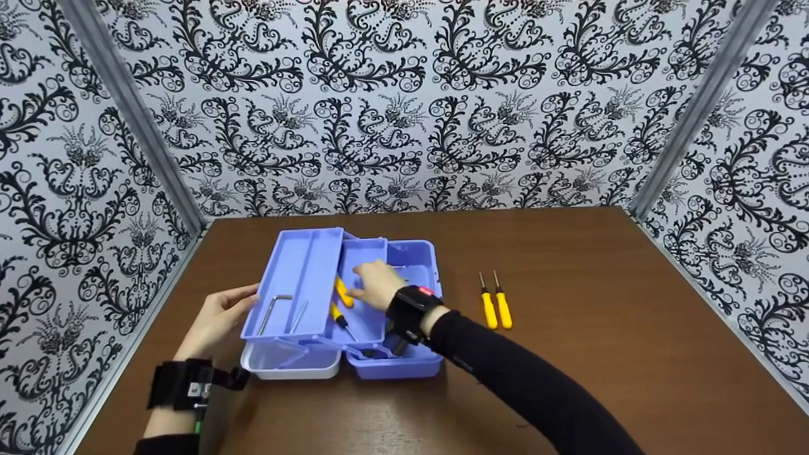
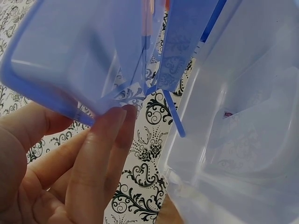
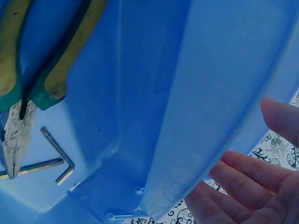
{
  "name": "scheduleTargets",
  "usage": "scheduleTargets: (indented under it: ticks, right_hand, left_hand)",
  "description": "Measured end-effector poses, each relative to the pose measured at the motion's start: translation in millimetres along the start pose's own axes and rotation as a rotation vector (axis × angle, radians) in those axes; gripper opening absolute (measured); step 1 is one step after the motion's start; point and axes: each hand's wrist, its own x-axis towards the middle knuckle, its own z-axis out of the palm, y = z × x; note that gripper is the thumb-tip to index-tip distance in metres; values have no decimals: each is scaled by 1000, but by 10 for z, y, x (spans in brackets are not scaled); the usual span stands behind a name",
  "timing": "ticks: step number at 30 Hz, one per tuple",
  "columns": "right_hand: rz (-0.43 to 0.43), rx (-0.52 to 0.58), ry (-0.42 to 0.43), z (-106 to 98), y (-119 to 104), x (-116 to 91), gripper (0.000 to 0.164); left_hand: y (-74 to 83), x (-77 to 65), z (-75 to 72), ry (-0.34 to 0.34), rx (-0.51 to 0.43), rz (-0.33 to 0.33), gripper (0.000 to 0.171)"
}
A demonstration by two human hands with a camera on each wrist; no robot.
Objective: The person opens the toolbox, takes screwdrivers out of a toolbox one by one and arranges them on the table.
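A blue-purple toolbox (image 1: pixel 395 370) stands with its stepped trays spread to the left. My left hand (image 1: pixel 212 322) pinches the outer rim of the upper tray (image 1: pixel 319 265); in the left wrist view, its fingers (image 2: pixel 91 172) press against the tray wall. Over the lower tray (image 1: pixel 366 322) reaches my right hand (image 1: pixel 379 284), thumb and fingers apart. Close to its fingertips lie a yellow handle (image 1: pixel 344 294) and a yellow screwdriver (image 1: pixel 338 314). In the right wrist view, that hand's fingers (image 3: pixel 247 179) are at a tray edge; nothing shows between them and the thumb.
Two yellow screwdrivers (image 1: pixel 495 308) lie on the brown table (image 1: pixel 588 278) right of the box. An L-shaped hex key (image 1: pixel 268 315) rests in the upper tray. Pliers (image 3: pixel 51 88) and another hex key (image 3: pixel 60 154) lie in the box. Its whitish lid (image 1: pixel 291 373) sits below the trays.
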Motion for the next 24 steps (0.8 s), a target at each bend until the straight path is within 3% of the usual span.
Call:
scheduleTargets:
  ticks: [9, 16, 24]
  right_hand:
    - [89, -36, 89, 92, -97, 131, 26]
    - [52, -162, 123, 190, -184, 209, 25]
    - [51, -118, 133, 273, -158, 254, 20]
  left_hand:
    - [5, -17, -6, 4, -15, -5, 47]
    - [0, -33, -12, 10, -34, 8, 47]
    - [-3, -19, 16, 12, -58, -9, 47]
